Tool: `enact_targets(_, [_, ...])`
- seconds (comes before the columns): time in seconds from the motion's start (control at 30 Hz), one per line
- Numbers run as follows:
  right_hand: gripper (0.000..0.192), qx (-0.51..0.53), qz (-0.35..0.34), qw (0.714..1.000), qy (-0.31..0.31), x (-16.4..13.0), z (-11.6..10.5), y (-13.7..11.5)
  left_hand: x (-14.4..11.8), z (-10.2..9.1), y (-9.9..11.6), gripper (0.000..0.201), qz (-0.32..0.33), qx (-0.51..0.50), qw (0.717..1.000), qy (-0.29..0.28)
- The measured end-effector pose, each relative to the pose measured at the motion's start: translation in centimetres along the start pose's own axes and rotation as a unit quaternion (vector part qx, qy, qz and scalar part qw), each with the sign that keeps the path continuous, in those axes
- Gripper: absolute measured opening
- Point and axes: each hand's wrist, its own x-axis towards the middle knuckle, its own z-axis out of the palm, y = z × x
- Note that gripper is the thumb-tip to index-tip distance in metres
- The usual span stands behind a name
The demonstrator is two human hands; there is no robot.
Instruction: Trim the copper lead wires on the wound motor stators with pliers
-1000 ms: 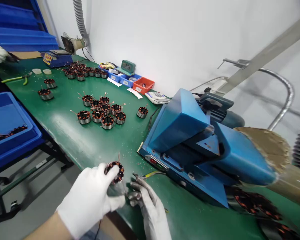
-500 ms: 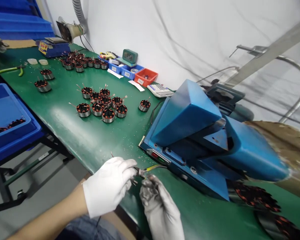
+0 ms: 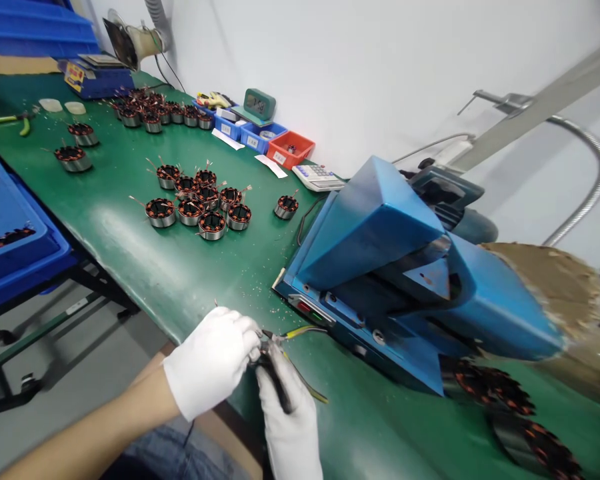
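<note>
- The green workbench (image 3: pixel 145 267) runs from the far left corner to the near right edge, with fine bits of trimmed wire scattered on it near the hands.
- A blue machine (image 3: pixel 380 267) stands on the bench at right, well clear of the hands; a flexible metal hose (image 3: pixel 587 193) arcs behind it.
- A blue bin (image 3: pixel 15 247) sits below the bench edge at left, dark parts lying in it.
- A cluster of wound motor stators (image 3: pixel 200 203) rests mid-bench, one more (image 3: pixel 285 207) just to its right; further stators lie near the far wall beside small blue and red parts trays (image 3: pixel 290 150) and a calculator (image 3: pixel 319 177).
- The left hand (image 3: pixel 213 360), white-gloved, is curled shut around a small part at the near edge; the part is almost wholly hidden, so I cannot tell what it is.
- The right hand (image 3: pixel 290 420), in a greyer glove, grips yellow-handled cutters (image 3: pixel 285 370); the cutter tips meet the left fingertips; the two hands touch.
</note>
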Motion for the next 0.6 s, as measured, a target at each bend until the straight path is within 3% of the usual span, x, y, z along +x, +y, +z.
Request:
enact_targets(0.1, [0.030, -0.028, -0.077, 0.997, -0.004, 0.6, -0.1, -0.2, -0.1, 0.4, -0.3, 0.018, 0.013, -0.005, 1.000, 0.025])
enact_targets(0.23, [0.026, -0.032, -0.113, 0.993, -0.007, 1.9, -0.5, -1.7, -0.2, 0.3, -0.7, 0.018, 0.034, -0.043, 0.997, 0.048])
enact_targets(0.4, [0.021, -0.015, -0.049, 0.998, -0.049, 2.8, -0.8, -3.7, -0.1, -0.7, -0.6, 0.018, 0.050, -0.072, 0.996, 0.032])
enact_targets(0.47, [0.020, -0.019, -0.066, 0.997, -0.040, 2.7, -0.8, -3.4, 0.0, -0.9, -0.4, 0.018, 0.041, -0.058, 0.997, 0.033])
enact_targets(0.6, [0.025, -0.089, -0.172, 0.980, -0.033, 2.6, -1.0, -1.3, -0.1, -0.8, -0.4, 0.015, 0.033, -0.044, 0.998, 0.036])
